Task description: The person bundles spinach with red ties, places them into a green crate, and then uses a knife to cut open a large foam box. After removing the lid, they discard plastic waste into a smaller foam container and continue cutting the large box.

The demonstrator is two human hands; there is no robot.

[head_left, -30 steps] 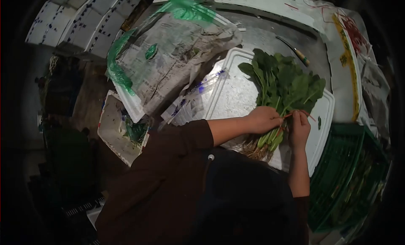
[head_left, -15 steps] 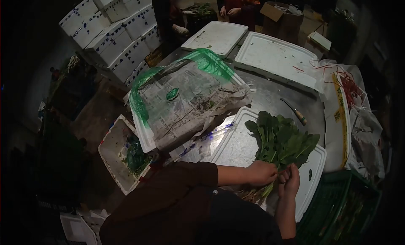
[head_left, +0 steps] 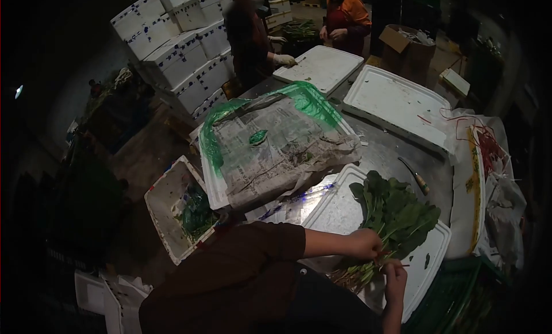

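Note:
A bunch of leafy greens (head_left: 401, 216) lies on a white foam lid (head_left: 333, 214), leaves pointing away from me and stem ends towards me. My left hand (head_left: 365, 244) is closed at the near side of the stems, pinching a thin red tie. Just below and to the right, my right hand (head_left: 395, 278) is closed too, its fingertips pinching a reddish end of the tie that sticks out to the right. How the tie runs round the stems is partly hidden by my fingers.
A newspaper-covered foam box (head_left: 270, 144) with green plastic stands left of the greens. A knife (head_left: 421, 183) lies beyond the lid. Red ties (head_left: 490, 153) hang at the right, above a green crate (head_left: 460, 294). A co-worker's gloved hand (head_left: 283, 60) touches a far lid (head_left: 322, 69).
My hands have moved a little apart, the right one lower, with the tie showing at its fingertips. The view has tilted, and the co-worker's gloved hand now reaches the far lid.

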